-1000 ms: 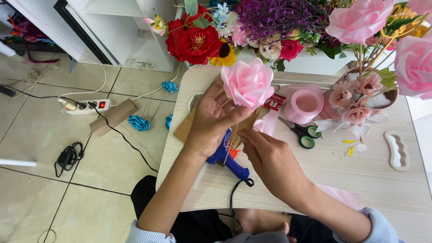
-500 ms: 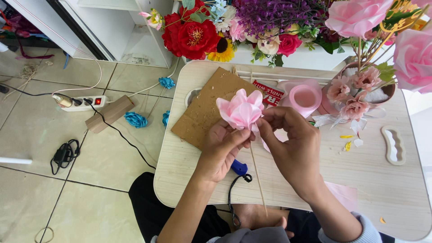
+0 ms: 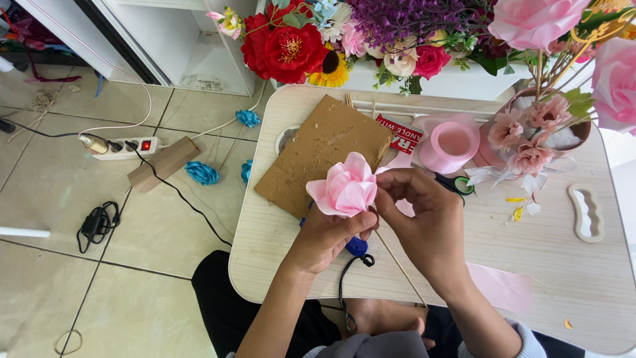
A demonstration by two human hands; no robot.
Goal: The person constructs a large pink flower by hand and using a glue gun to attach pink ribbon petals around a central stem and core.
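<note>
Both hands, left hand and right hand, apparently pinch pink ribbon rose

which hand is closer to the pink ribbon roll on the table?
Right. The right hand sits just below the pink ribbon roll, fingers at the pink ribbon flower. The left hand is farther, down-left of the roll, under the flower.
</note>
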